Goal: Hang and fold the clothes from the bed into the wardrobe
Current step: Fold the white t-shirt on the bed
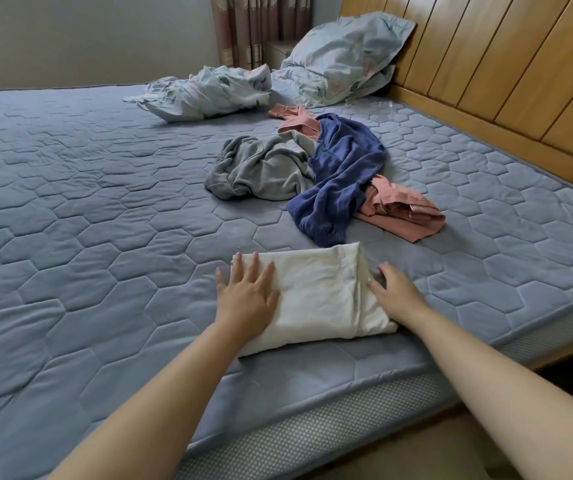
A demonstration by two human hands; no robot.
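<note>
A folded white garment (319, 292) lies at lower centre of the frame, near the front edge of the bed (70, 202). The left hand (245, 299) rests flat on its left end, fingers (255, 271) straight and spread, holding nothing. The right hand (397, 294) touches its right edge, also open. Crumpled clothes (312, 174) lie above, mid-frame.

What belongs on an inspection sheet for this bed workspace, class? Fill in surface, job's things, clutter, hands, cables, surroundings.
Surface: blue quilted mattress.
Job's things: folded white garment near the front edge; grey garment, blue garment and pink clothing heaped unfolded behind it.
Clutter: crumpled floral bedding; clear plastic by the headboard.
Hands: left hand flat on the white garment; right hand open, touching its right edge.
Cables: nothing seen.
Surroundings: pillows against the headboard; curtain beyond.
</note>
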